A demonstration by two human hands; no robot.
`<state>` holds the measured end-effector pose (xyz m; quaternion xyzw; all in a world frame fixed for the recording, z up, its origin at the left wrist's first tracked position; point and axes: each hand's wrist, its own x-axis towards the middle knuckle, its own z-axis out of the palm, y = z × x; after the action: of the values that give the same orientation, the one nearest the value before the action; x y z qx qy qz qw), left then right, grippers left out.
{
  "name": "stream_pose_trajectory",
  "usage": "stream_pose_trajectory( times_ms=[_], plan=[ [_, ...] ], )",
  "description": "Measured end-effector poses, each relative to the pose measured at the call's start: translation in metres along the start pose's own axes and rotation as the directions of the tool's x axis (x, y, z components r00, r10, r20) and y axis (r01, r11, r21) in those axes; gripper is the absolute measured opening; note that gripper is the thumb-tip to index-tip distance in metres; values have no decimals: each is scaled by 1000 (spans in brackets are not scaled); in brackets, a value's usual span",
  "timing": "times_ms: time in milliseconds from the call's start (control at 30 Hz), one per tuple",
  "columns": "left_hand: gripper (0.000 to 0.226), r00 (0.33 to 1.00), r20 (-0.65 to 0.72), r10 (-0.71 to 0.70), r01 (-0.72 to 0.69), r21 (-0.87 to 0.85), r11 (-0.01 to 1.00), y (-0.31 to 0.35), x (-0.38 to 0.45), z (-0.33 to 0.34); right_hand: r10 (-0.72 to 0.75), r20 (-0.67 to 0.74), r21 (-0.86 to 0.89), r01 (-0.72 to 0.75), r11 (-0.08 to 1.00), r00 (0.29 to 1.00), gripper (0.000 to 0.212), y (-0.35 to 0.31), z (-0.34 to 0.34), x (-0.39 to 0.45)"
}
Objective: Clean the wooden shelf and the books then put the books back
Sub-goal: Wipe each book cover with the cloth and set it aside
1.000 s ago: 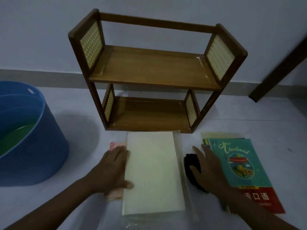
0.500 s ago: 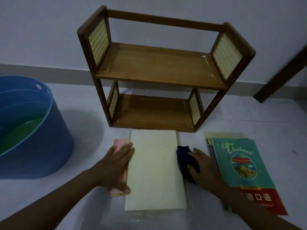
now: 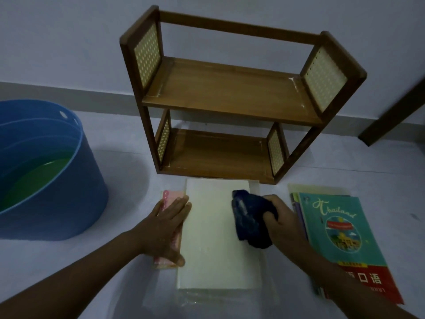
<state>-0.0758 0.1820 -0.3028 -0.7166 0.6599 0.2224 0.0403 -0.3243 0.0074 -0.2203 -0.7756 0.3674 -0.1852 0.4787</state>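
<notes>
A two-tier wooden shelf (image 3: pixel 230 93) with cane side panels stands bare against the wall. A cream-covered book (image 3: pixel 209 240) lies flat on the floor in front of it, on top of a pink book (image 3: pixel 172 195). My left hand (image 3: pixel 166 226) lies flat with fingers together on the pink book at the cream book's left edge. My right hand (image 3: pixel 284 224) grips a dark blue cloth (image 3: pixel 249 221) that rests on the cream cover's right side. A stack of books topped by a teal "Thailand" book (image 3: pixel 340 240) lies to the right.
A blue tub (image 3: pixel 46 171) holding greenish water stands at the left. A dark wooden door frame (image 3: pixel 395 111) leans in at the far right. The pale floor (image 3: pixel 119 171) meets a grey skirting board behind the shelf. Clear plastic lies under the cream book's near end.
My right hand has picked up the blue cloth from beside the cream book and brought it onto the cover. The left hand has stayed at the book's left edge.
</notes>
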Motion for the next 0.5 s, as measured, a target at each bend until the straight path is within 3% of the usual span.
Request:
stream_pose_trajectory(
  times_ms=[133,200,267,400,500],
  plan=[
    [134,1000,8,-5,5,3,1000,2,-2,-2,-92,294,-240,167,956,951,46,-8,31,-12],
    [133,1000,11,-1,1,18,1000,3,-2,-3,-166,367,-476,338,812,915,65,-2,43,-17],
    [132,1000,-1,0,0,21,1000,3,-3,-3,-273,466,-549,517,657,842,67,0,55,-21],
    [132,1000,-19,23,-22,46,999,1,-2,-2,-228,567,-514,556,653,791,64,21,78,-36],
    [131,999,-19,33,-31,60,998,2,-3,-3,-191,500,-606,499,620,845,59,34,110,-67]
  ],
)
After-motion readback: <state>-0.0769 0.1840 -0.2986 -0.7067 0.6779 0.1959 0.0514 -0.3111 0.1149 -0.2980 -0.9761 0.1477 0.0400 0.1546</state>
